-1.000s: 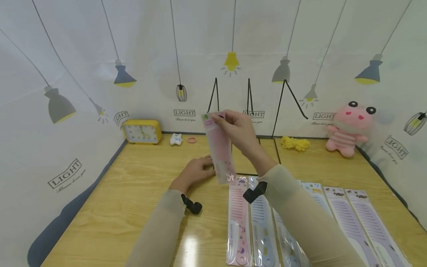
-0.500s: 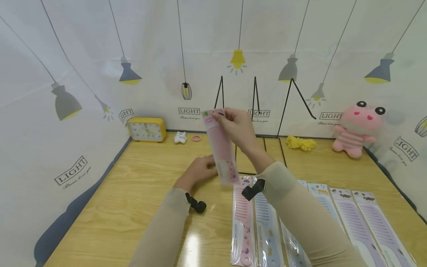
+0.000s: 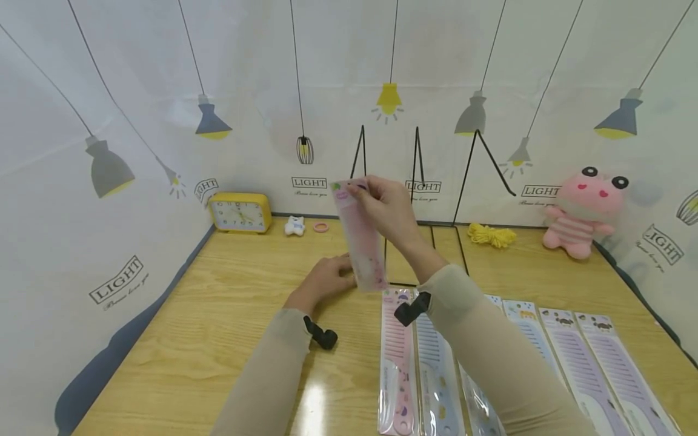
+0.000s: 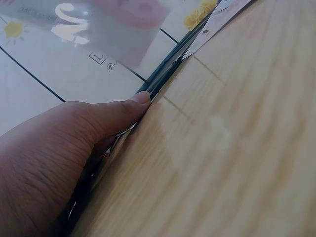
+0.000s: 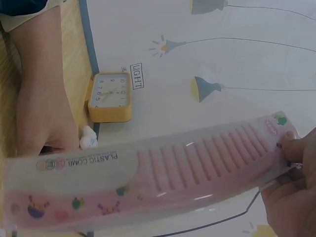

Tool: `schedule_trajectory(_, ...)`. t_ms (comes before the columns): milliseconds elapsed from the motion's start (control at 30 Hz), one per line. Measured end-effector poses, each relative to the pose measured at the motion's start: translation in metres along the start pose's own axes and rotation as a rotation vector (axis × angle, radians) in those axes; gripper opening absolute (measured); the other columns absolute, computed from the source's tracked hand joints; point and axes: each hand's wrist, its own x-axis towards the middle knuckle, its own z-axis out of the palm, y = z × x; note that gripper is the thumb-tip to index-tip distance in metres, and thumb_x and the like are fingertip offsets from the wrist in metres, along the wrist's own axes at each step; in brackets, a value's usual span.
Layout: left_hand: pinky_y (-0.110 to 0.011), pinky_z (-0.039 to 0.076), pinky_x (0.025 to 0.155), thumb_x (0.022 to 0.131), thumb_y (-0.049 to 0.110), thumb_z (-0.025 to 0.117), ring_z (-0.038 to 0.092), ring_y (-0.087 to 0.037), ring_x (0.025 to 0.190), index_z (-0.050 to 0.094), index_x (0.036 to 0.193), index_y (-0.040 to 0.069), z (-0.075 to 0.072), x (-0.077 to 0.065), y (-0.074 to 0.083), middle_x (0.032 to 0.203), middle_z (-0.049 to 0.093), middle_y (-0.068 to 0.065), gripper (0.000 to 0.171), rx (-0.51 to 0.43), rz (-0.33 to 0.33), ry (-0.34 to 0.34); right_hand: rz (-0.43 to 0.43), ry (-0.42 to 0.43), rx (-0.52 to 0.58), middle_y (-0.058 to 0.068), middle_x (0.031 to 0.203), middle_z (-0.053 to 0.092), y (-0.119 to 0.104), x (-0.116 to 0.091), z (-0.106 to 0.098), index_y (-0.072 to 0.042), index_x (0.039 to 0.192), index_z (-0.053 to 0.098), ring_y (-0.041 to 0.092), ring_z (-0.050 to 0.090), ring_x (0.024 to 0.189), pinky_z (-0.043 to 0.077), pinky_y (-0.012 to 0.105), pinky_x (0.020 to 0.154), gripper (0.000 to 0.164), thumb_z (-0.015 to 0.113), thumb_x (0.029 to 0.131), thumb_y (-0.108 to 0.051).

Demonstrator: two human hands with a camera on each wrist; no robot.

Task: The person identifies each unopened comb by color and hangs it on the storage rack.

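My right hand (image 3: pixel 389 212) pinches the top end of a pink plastic comb (image 3: pixel 360 233) in a clear package, which hangs down above the table. Its teeth and small printed pictures show in the right wrist view, on the packaged comb (image 5: pixel 187 168). My left hand (image 3: pixel 326 280) is low at the left side of a black wire display rack (image 3: pixel 462 248), whose upright prongs rise behind the comb. Seen from the left wrist, the thumb (image 4: pixel 123 111) lies on the rack's dark bar and the other fingers are hidden.
Packaged combs lie in a row at the front right: a pink one (image 3: pixel 397 363), blue ones (image 3: pixel 436 369) and purple ones (image 3: pixel 578 363). Along the back stand a yellow clock (image 3: pixel 240 212), a white bear figure (image 3: pixel 294 226), a pink ring (image 3: pixel 320 226), yellow yarn (image 3: pixel 491 235) and a pink plush toy (image 3: pixel 580 212).
The head view has shifted slightly since a second ago. The comb's lower end has risen a little in the last half second. My left hand stays at the rack.
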Motion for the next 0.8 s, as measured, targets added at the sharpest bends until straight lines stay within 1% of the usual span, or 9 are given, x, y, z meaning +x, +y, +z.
schedule_trajectory(100,-0.042,0.049,0.103,0.087,0.039,0.075,0.063,-0.026,0.118,0.074,0.117,0.021,-0.001,-0.001,0.001,0.127,0.069,-0.003,0.035,-0.026,-0.002,0.022,0.023,-0.021,-0.002,0.006,0.078,0.069,0.005,-0.002,0.0,-0.008,0.105,0.076,0.014,0.046,0.059,0.039,0.023,0.05,0.023,0.063,0.101,-0.027)
schedule_trajectory(200,-0.042,0.051,0.097,0.086,0.034,0.076,0.065,-0.023,0.109,0.074,0.111,0.02,-0.002,-0.002,0.001,0.114,0.072,-0.002,0.029,-0.052,-0.012,0.021,0.038,-0.017,0.017,0.004,0.091,0.074,0.01,-0.004,0.0,-0.009,0.107,0.076,0.013,0.055,0.069,0.048,0.023,0.059,0.024,0.064,0.101,-0.029)
schedule_trajectory(267,-0.041,0.051,0.099,0.088,0.034,0.075,0.064,-0.021,0.111,0.074,0.114,0.021,-0.002,-0.003,0.002,0.116,0.071,-0.001,0.029,-0.055,-0.019,0.018,0.022,-0.011,0.048,0.002,0.098,0.075,0.011,-0.004,0.0,-0.01,0.107,0.076,0.013,0.06,0.075,0.052,0.024,0.064,0.024,0.066,0.099,-0.03)
schedule_trajectory(333,-0.04,0.049,0.101,0.089,0.035,0.073,0.063,-0.021,0.114,0.074,0.117,0.023,-0.003,-0.003,0.002,0.119,0.07,0.0,0.031,-0.05,-0.017,0.013,0.0,-0.006,0.078,0.001,0.098,0.076,0.011,-0.005,-0.001,-0.011,0.106,0.077,0.014,0.062,0.077,0.053,0.025,0.065,0.023,0.068,0.098,-0.031)
schedule_trajectory(467,-0.039,0.049,0.102,0.09,0.037,0.071,0.064,-0.021,0.113,0.074,0.117,0.021,-0.005,-0.003,0.004,0.119,0.071,-0.002,0.032,-0.049,-0.009,0.023,-0.04,0.025,0.092,0.0,0.087,0.075,0.005,-0.003,0.001,-0.011,0.097,0.077,0.016,0.057,0.064,0.049,0.025,0.054,0.026,0.07,0.095,-0.037)
schedule_trajectory(567,-0.04,0.051,0.099,0.089,0.035,0.072,0.065,-0.021,0.109,0.074,0.113,0.017,-0.007,-0.002,0.004,0.114,0.072,-0.004,0.03,-0.056,0.006,0.032,-0.013,0.058,0.079,0.001,0.081,0.074,0.001,0.001,0.003,-0.01,0.092,0.076,0.015,0.056,0.061,0.048,0.024,0.051,0.028,0.072,0.094,-0.038)
schedule_trajectory(633,-0.04,0.052,0.097,0.088,0.033,0.073,0.066,-0.022,0.105,0.074,0.111,0.015,-0.007,-0.001,0.003,0.111,0.073,-0.005,0.029,-0.058,0.012,0.033,0.013,0.07,0.076,0.001,0.083,0.075,0.0,0.002,0.004,-0.01,0.092,0.077,0.015,0.06,0.062,0.051,0.024,0.051,0.028,0.073,0.093,-0.037)
schedule_trajectory(700,-0.04,0.052,0.097,0.088,0.032,0.074,0.066,-0.022,0.106,0.075,0.111,0.015,-0.006,-0.001,0.002,0.112,0.073,-0.005,0.029,-0.053,0.012,0.027,0.037,0.073,0.087,0.002,0.085,0.076,0.0,0.001,0.004,-0.009,0.093,0.077,0.015,0.062,0.065,0.052,0.024,0.053,0.027,0.074,0.093,-0.035)
schedule_trajectory(800,-0.04,0.049,0.101,0.088,0.034,0.074,0.064,-0.023,0.113,0.075,0.115,0.017,-0.004,-0.001,0.0,0.12,0.071,-0.004,0.032,-0.046,0.004,0.017,0.05,0.075,0.106,0.004,0.086,0.076,0.003,-0.001,0.003,-0.008,0.097,0.077,0.017,0.063,0.066,0.053,0.025,0.053,0.027,0.073,0.093,-0.035)
